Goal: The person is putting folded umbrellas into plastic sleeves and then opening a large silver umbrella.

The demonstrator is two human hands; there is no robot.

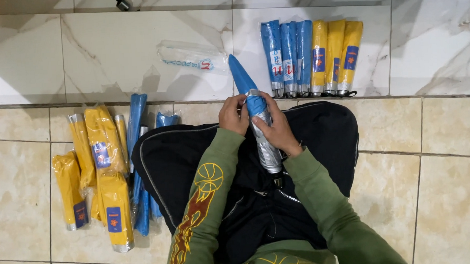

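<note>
Both grips close on one folded umbrella (265,141) over the lap: left hand (233,115) and right hand (277,128) hold its blue sleeve (243,80). Sleeved umbrellas (311,55) lie in a row on the step ahead; more yellow and blue ones (105,171) lie on the floor at left.

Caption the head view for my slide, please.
Both hands, left hand and right hand, slide a blue sleeve onto a folded silver umbrella.

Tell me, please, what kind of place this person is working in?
Probably a home or small workshop floor used for packing folded umbrellas. The person sits on beige floor tiles by a marble step; sleeved umbrellas are lined up there, and both hands pull a blue sleeve onto another.
</note>
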